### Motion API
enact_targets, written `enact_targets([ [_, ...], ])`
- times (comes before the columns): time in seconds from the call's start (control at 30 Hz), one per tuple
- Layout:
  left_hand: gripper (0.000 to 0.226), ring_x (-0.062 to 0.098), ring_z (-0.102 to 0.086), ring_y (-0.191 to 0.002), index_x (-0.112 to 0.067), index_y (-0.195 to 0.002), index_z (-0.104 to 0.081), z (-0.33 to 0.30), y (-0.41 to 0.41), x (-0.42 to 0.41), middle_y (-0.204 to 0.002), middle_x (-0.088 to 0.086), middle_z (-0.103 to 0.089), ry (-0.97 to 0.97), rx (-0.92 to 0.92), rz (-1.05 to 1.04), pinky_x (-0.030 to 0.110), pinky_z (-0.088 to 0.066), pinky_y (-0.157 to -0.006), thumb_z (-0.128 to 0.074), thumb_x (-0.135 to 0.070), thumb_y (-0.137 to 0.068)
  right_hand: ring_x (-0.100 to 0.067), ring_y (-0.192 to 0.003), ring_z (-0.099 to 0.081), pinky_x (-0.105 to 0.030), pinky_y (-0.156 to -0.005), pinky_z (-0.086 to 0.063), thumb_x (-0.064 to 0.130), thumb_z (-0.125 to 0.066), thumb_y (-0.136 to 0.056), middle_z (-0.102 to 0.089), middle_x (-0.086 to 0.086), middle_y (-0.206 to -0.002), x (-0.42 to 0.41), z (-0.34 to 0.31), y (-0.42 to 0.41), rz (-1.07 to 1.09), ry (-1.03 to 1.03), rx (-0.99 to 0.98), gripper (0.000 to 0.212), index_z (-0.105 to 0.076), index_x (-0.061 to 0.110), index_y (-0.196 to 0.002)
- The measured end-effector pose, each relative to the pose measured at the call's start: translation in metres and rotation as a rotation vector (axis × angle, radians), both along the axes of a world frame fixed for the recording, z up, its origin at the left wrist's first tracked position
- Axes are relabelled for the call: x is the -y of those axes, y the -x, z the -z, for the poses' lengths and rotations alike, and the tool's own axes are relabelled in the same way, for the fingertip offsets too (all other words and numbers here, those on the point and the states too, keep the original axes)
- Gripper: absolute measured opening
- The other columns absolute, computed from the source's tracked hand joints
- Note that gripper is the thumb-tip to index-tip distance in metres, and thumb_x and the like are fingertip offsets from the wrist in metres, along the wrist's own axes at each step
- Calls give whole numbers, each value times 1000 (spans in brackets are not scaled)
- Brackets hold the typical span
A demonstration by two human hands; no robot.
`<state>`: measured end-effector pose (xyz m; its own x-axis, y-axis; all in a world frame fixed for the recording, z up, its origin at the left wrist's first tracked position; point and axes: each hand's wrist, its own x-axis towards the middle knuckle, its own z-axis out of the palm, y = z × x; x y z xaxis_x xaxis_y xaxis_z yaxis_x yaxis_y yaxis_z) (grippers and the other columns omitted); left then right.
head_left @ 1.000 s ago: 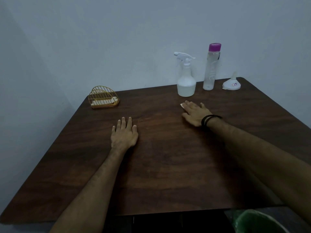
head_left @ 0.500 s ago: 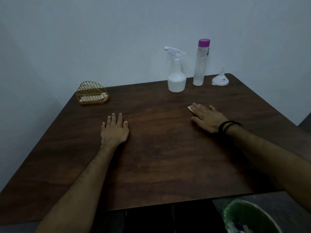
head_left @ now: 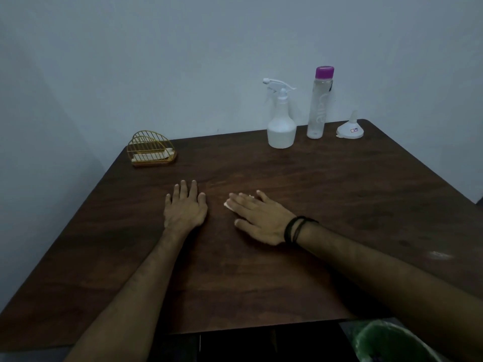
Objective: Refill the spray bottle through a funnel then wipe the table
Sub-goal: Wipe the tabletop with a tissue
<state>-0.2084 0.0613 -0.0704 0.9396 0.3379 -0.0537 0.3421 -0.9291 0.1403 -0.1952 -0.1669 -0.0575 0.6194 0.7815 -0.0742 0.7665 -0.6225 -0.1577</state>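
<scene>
My right hand (head_left: pixel 261 218) lies flat on the dark wooden table (head_left: pixel 352 205), pressing a white tissue (head_left: pixel 228 205) whose edge shows under the fingertips. Just to its left, my left hand (head_left: pixel 185 207) rests palm down on the table, fingers apart, holding nothing. At the back of the table stands a white spray bottle (head_left: pixel 281 118) with its trigger head on. A tall clear water bottle (head_left: pixel 318 105) with a purple cap stands to its right. A white funnel (head_left: pixel 350 128) sits upside down at the back right corner.
A gold wire napkin holder (head_left: pixel 150 150) with white tissues stands at the back left of the table. A green-lined bin (head_left: pixel 392 343) is on the floor below the table's front right edge. A pale wall runs behind the table.
My right hand has slid the tissue leftward and toward me across the table, ending close to my left hand. The left hand has stayed put.
</scene>
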Motion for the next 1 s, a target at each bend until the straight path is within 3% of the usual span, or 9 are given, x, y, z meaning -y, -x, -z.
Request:
enact_targets([
  [0.23,61,24,2,-154,-22,-160,-5,3,1,-3,-167,7,1,3,15,20,47,-2,-124,-14,-46,-105,-18,-153,-2,-47,-122,0,48,-21,-104,1,-1,-166,-22,-9,-102,267,95,-31,62,-8,22,-159],
  [0.47,59,24,-3,-154,-19,-160,-9,6,0,-6,-167,7,-6,-16,60,37,47,-6,-124,-16,-39,-105,-15,-153,-2,-51,-122,2,40,-22,-106,-1,3,-166,-103,2,-67,11,30,-33,57,-9,24,-158],
  [0.57,59,23,-3,-154,-20,-160,-9,6,-1,-7,-167,7,-5,-18,56,39,47,-6,-124,-17,-40,-105,-13,-153,-3,-53,-121,2,38,-23,-105,-2,5,-166,-79,1,-88,36,23,-21,55,-9,29,-158],
  [0.8,62,22,1,-154,-22,-160,-6,3,-2,-5,-168,5,0,-7,19,9,46,-2,-124,-14,-47,-104,-16,-153,-5,-52,-121,-1,40,-24,-105,-3,2,-167,34,1,-148,446,48,10,57,-10,27,-158],
  [1.0,69,27,6,-154,-15,-160,-2,-3,-4,11,-167,11,5,19,-36,-50,50,3,-123,-15,-52,-103,-19,-153,-8,-45,-123,-2,43,-26,-104,-8,-1,-166,37,5,-99,347,-5,25,58,-14,23,-158],
])
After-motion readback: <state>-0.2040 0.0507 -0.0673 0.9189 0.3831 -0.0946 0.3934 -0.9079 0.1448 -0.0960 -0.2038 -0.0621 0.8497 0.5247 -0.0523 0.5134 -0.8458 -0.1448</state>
